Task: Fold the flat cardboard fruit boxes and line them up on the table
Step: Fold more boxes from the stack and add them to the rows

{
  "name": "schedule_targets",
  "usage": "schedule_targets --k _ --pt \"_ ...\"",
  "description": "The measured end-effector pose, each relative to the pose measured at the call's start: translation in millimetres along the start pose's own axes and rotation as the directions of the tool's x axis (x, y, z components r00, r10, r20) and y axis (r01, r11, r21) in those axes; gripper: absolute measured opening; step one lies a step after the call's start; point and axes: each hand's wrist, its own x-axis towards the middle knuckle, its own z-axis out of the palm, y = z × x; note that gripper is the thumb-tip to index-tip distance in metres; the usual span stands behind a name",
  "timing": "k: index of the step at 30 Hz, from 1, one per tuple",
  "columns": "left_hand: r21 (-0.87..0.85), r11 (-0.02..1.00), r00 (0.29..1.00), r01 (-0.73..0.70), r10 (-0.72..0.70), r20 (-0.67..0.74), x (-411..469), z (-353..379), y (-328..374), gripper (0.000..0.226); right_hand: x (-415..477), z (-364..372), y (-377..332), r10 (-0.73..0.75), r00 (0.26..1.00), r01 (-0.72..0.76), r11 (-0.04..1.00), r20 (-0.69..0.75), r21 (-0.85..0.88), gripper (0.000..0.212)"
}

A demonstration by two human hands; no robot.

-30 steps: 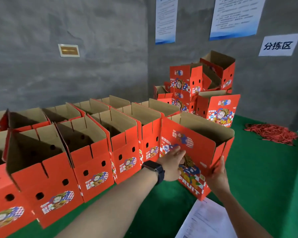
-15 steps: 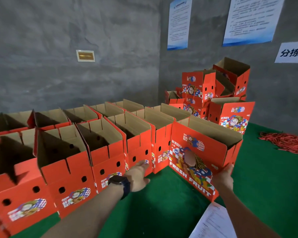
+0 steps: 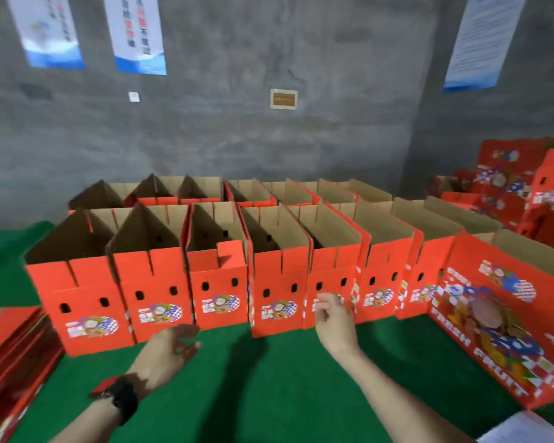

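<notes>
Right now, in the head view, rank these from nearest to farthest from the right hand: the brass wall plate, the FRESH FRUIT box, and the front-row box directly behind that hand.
1. The front-row box: directly behind the right hand, close to its fingers.
2. The FRESH FRUIT box: off to the right, turned side-on.
3. The brass wall plate: high up at the back, clearly farthest.

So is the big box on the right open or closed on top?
Open. The big box is uncovered on top, and its brown inner wall shows behind the red front.
</notes>
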Motion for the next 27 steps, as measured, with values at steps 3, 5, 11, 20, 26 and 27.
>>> schedule_targets --k 3,5,11,20,26,27 --pt "-0.055 0.992 0.981 0.114 -0.121 -0.151 -46.6 -40.6 -55.2 0.026 -44.5 79.4 -72.5 -0.311 0.881 0.352 0.934 0.357 -0.056 0.03" --pt "-0.059 0.983 0.952 0.175 -0.185 -0.243 -81.0 -66.8 -89.0 0.023 -83.1 137.2 -117.4 -0.457 0.681 0.58 0.814 0.573 -0.04 0.038" --pt "-0.045 0.937 0.794 0.347 -0.319 -0.518 -169.1 -147.6 -185.7 0.031 -211.6 271.8 -249.7 -0.607 0.279 0.79 0.586 0.744 0.182 0.046" --pt "-0.152 0.833 0.655 0.531 -0.518 -0.551 -220.7 -201.7 -297.1 0.041 -284.5 379.1 -352.5 -0.548 0.22 0.773 0.602 0.807 0.199 0.059" --pt "-0.075 0.847 0.702 0.526 -0.482 -0.524 -230.1 -211.4 -322.6 0.039 -275.0 405.3 -335.9 -0.259 0.011 0.892 0.439 0.966 0.108 0.124" --pt "-0.066 0.848 0.704 0.526 -0.478 -0.525 -231.7 -214.1 -326.7 0.038 -274.4 404.7 -327.3 -0.263 -0.012 0.908 0.401 0.965 0.121 0.126"
